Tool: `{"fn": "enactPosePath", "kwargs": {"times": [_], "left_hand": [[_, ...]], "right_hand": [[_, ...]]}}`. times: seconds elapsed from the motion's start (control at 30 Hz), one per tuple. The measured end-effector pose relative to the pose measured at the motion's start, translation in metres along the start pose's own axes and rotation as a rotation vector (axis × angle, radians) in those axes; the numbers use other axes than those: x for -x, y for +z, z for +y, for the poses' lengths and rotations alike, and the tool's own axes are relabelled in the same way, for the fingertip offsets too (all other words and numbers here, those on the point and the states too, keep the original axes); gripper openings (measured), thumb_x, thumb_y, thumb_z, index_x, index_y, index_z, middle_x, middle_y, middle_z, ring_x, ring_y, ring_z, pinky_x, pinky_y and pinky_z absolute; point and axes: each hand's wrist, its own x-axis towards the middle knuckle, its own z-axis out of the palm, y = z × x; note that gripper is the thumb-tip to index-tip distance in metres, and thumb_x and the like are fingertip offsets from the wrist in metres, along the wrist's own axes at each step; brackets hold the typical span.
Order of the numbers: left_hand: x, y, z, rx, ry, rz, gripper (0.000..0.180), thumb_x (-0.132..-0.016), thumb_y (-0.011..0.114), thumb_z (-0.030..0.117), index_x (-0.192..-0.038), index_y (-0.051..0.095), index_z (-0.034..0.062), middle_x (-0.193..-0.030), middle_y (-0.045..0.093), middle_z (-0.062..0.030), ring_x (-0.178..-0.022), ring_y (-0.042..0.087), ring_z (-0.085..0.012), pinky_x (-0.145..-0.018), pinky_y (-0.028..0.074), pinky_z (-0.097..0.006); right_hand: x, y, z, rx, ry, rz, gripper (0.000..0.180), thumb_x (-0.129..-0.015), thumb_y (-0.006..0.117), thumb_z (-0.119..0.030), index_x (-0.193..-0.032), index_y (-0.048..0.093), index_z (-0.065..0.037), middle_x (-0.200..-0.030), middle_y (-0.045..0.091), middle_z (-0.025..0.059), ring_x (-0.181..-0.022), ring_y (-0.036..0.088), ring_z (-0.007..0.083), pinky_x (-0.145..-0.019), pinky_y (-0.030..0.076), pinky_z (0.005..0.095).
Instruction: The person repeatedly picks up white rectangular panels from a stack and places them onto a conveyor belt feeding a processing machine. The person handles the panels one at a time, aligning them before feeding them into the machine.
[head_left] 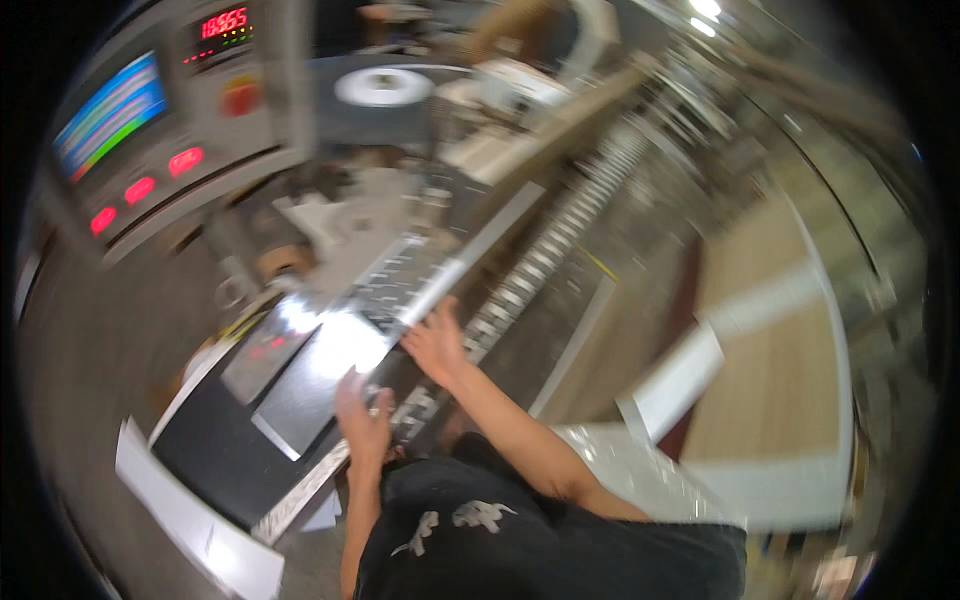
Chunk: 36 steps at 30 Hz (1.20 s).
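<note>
A glossy grey panel (325,370) lies aslant on the black machine table (205,450), with bright reflections on it. My left hand (364,420) is at the panel's near edge, its thumb apart from its stretched fingers. Farther along, my right hand (437,345) reaches to the machine's edge beside a long pale strip (470,255), fingers extended and spread. Motion blur hides whether the fingertips press on the panel or only rest beside it. Neither hand is visibly wrapped round anything.
A control box (190,110) with a lit screen and red buttons stands at the upper left. A slatted conveyor track (540,255) runs alongside the machine. Wood-toned boards (770,370) lie at right, with a white strip (675,385) across them. A white curved board (195,515) leans at lower left.
</note>
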Motion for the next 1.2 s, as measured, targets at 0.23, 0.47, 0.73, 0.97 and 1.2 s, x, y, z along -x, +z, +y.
{"fn": "enactPosePath", "kwargs": {"times": [0.23,0.47,0.73,0.97,1.2], "left_hand": [[0.028,0.022,0.055,0.269,0.178,-0.31,0.032,-0.101,0.065,0.019,-0.127,0.064,0.0006,-0.138,0.06,-0.0208,-0.129,0.055,-0.039,-0.112,0.039,-0.046],[0.048,0.076,0.12,0.441,0.123,-0.642,0.03,-0.101,0.062,0.011,-0.129,0.065,-0.0009,-0.126,0.068,-0.0171,-0.117,0.065,-0.0284,-0.104,0.049,-0.039],[0.113,0.276,0.222,0.649,0.014,-1.115,0.053,-0.1,0.065,0.01,-0.149,0.047,0.0025,-0.122,0.07,-0.0115,-0.113,0.066,-0.0197,-0.096,0.052,-0.035],[0.156,0.424,0.278,0.386,-0.282,-1.177,0.084,-0.101,0.067,0.014,-0.165,0.014,0.0112,-0.112,0.066,-0.0112,-0.089,0.066,-0.0178,-0.077,0.056,-0.038],[0.187,0.43,0.319,0.373,-0.411,-1.088,0.076,-0.094,0.068,0.007,-0.156,0.024,0.0089,-0.123,0.058,-0.0186,-0.092,0.063,-0.0197,-0.076,0.064,-0.044]], "right_hand": [[0.112,-0.072,-0.035,0.395,-0.174,0.398,0.081,-0.097,0.072,-0.046,-0.156,0.039,-0.001,-0.135,0.065,0.0169,-0.111,0.068,0.0233,-0.094,0.055,0.0357],[0.316,-0.195,-0.018,0.322,-0.443,0.957,0.047,-0.099,0.071,-0.025,-0.138,0.06,-0.001,-0.115,0.074,0.0098,-0.087,0.072,0.0146,-0.077,0.057,0.0267],[0.423,-0.305,-0.049,0.713,-0.538,1.588,0.072,-0.093,0.074,-0.031,-0.147,0.048,0.009,-0.152,0.048,0.0289,-0.135,0.052,0.0404,-0.114,0.041,0.0424],[0.454,-0.311,-0.095,0.57,-0.566,1.1,0.103,-0.094,0.077,-0.037,-0.163,0.013,0.006,-0.17,0.017,0.0258,-0.157,0.022,0.0332,-0.126,0.023,0.0422],[0.478,-0.317,-0.117,0.301,-0.489,0.849,0.098,-0.097,0.074,-0.037,-0.165,0.014,0.0,-0.174,0.003,0.0213,-0.161,0.004,0.0309,-0.128,0.011,0.0415]]}}
